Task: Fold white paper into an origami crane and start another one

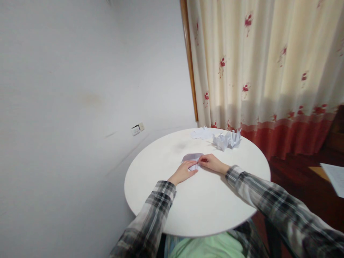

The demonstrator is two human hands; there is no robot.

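A folded piece of white paper (192,157) lies on the round white table (199,208), under and between my hands. My left hand (185,171) rests on its near left part with the fingers apart, pressing it against the table. At the paper's right edge, my right hand (211,162) has its fingers pinched together on the paper. The details of the folds are too small to tell, and part of the sheet is hidden beneath my left hand.
Several folded white paper shapes (228,140) stand at the table's back right, beside flatter white paper (201,133). A grey wall (80,107) with a socket (135,130) rises on the left. Behind the table hangs a flowered curtain (258,71). Papers (334,177) show at the far right.
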